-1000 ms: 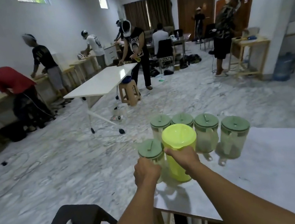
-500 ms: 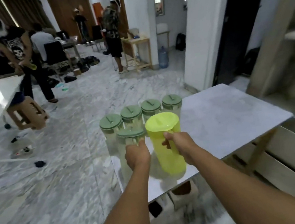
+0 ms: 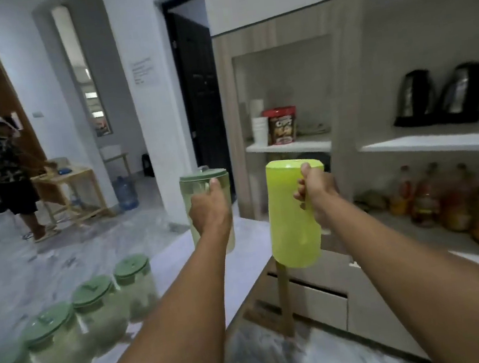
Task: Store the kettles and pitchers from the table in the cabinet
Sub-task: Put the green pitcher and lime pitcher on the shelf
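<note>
My left hand [image 3: 209,212] grips the handle of a clear pitcher with a green lid [image 3: 199,183], held in the air above the table [image 3: 248,240]. My right hand [image 3: 315,194] grips the handle of a lime-yellow pitcher [image 3: 289,217], also lifted, in front of the cabinet [image 3: 350,83]. Several more green-lidded pitchers [image 3: 92,299] stand in a row on the table at lower left. Two black kettles [image 3: 439,96] sit on a cabinet shelf [image 3: 438,143] at the right.
A snack tub [image 3: 281,126] and stacked white cups [image 3: 259,124] stand in the left cabinet niche. Bottles and jars [image 3: 452,203] line the lower counter. A dark doorway [image 3: 200,95] opens left of the cabinet. A person [image 3: 11,179] stands by a small wooden table at far left.
Both pitchers have been lifted off the table into the air. My view has swung right from the room to the cabinet.
</note>
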`<action>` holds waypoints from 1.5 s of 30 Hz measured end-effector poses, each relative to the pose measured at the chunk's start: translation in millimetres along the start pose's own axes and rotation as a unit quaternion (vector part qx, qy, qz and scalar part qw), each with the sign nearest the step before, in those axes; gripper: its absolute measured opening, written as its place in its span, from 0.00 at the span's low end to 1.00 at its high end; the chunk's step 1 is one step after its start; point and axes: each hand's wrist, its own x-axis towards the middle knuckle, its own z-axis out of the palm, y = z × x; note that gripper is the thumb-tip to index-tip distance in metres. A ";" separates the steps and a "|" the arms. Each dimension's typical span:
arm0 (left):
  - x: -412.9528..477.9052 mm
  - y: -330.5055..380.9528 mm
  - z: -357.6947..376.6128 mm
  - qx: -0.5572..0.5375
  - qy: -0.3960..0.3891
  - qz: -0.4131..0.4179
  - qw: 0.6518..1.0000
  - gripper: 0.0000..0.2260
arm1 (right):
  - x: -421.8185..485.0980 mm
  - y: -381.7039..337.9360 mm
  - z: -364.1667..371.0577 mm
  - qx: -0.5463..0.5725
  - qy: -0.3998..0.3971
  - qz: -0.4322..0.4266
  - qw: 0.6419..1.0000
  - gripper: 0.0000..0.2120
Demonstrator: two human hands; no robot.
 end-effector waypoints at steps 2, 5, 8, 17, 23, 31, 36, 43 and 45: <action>-17.1 28.7 57.2 -0.026 -0.054 0.035 0.998 0.26 | 27.7 -29.3 -55.7 0.012 0.054 -0.029 0.998 0.16; -49.6 70.6 144.7 -0.060 -0.132 0.084 0.986 0.26 | 67.7 -67.6 -137.2 0.028 0.117 -0.072 0.990 0.17; -83.0 107.1 230.1 -0.089 -0.193 0.108 0.971 0.25 | 104.2 -100.4 -211.4 0.041 0.152 -0.097 0.983 0.17; -128.3 195.9 425.2 -0.098 -0.257 0.115 0.955 0.18 | 212.0 -176.8 -344.0 0.061 0.183 -0.152 0.969 0.16; -77.0 220.7 515.4 -0.085 -0.238 0.124 0.960 0.22 | 313.9 -199.2 -347.3 0.064 0.171 -0.165 0.969 0.17; 29.7 235.0 643.8 -0.070 -0.210 0.099 0.970 0.21 | 481.3 -187.5 -307.0 0.048 0.145 -0.156 0.976 0.16; 85.2 219.8 709.8 -0.029 -0.201 0.058 0.977 0.15 | 589.8 -174.6 -282.0 0.036 0.129 -0.141 0.981 0.17; 167.7 192.8 802.4 0.054 -0.146 0.084 0.984 0.20 | 729.4 -181.9 -261.5 -0.009 0.091 -0.144 0.985 0.21; 182.5 192.5 827.0 0.034 -0.147 0.076 0.986 0.20 | 762.9 -184.9 -262.1 -0.012 0.075 -0.145 0.987 0.21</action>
